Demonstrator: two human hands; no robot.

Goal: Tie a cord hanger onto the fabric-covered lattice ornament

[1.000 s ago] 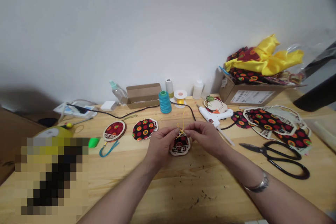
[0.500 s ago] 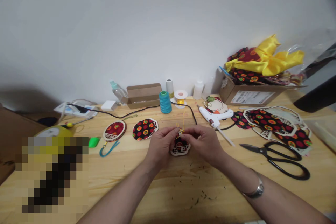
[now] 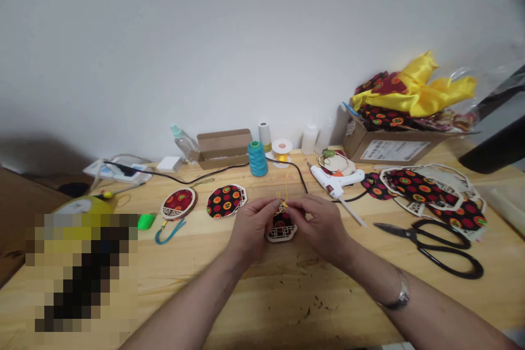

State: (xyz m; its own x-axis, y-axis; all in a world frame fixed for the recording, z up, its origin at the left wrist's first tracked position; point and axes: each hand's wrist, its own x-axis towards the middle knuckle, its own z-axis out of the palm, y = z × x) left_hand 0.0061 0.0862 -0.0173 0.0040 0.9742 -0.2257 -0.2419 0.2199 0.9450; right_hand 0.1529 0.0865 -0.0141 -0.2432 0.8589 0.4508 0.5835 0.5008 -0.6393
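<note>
Both of my hands meet at the middle of the wooden table (image 3: 262,295). My left hand (image 3: 251,227) and my right hand (image 3: 322,224) pinch a thin yellow cord (image 3: 282,199) at the top of a small ornament (image 3: 281,228). The ornament has a white lattice frame and red-and-black patterned cloth, and it rests on the table between my fingers. The cord runs back toward a yellow spool (image 3: 281,150). A silver bracelet (image 3: 397,292) sits on my right wrist.
Two finished ornaments (image 3: 178,202) (image 3: 225,200) lie to the left. A teal thread cone (image 3: 257,158), a white glue gun (image 3: 337,181), black scissors (image 3: 447,249), lattice-and-cloth pieces (image 3: 430,190) and a cardboard box of fabric (image 3: 394,145) stand around. A black cable (image 3: 184,179) crosses the back.
My right hand has shifted slightly left and nearer the ornament, with the fingers closing tighter over the yellow cord. My left hand has barely moved.
</note>
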